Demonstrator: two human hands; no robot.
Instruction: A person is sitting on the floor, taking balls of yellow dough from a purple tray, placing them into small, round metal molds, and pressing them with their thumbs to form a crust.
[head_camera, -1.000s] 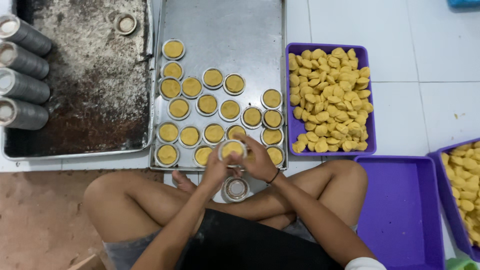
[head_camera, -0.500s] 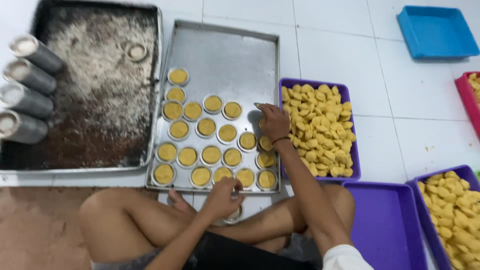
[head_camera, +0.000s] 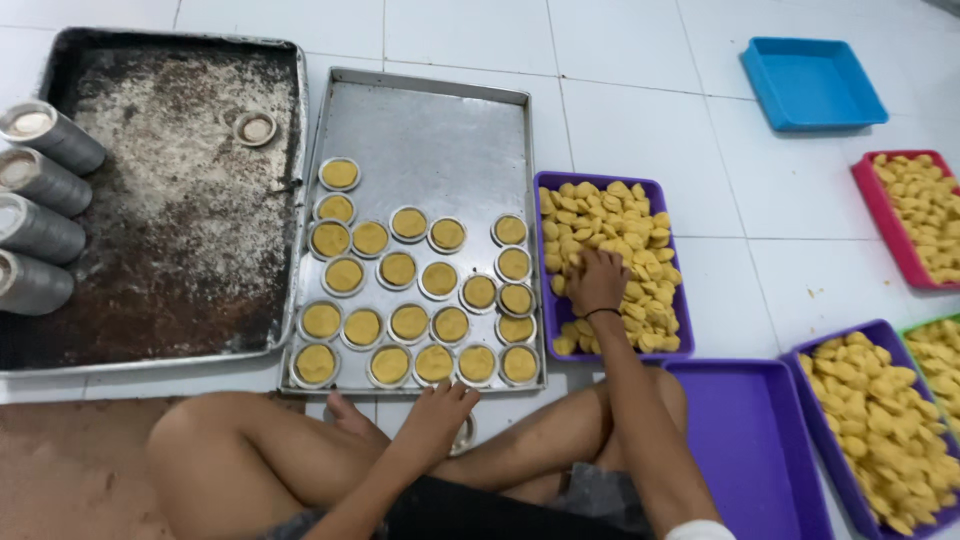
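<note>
I sit cross-legged on the floor. My right hand (head_camera: 596, 282) reaches into a purple tray (head_camera: 551, 184) of yellow dough pieces (head_camera: 612, 215), fingers curled down on them; whether it grips one is hidden. My left hand (head_camera: 437, 409) rests palm down over a small round metal cup (head_camera: 466, 436) between my legs, just below the front edge of a metal baking sheet (head_camera: 430, 130). That sheet holds several round tins filled with yellow dough (head_camera: 408, 322), set in rows.
A dark, crumb-covered baking tray (head_camera: 170, 200) with one small tin (head_camera: 256, 128) lies at left, beside stacked metal cups (head_camera: 40, 200). An empty purple tray (head_camera: 735, 440), a blue tray (head_camera: 808, 82), and red (head_camera: 915, 215) and purple (head_camera: 870, 420) trays of dough lie at right.
Both hands held a filled tin over my lap; the tin now sits on the sheet. My right hand swung over the sheet into the purple dough tray. My left hand dropped onto the cup.
</note>
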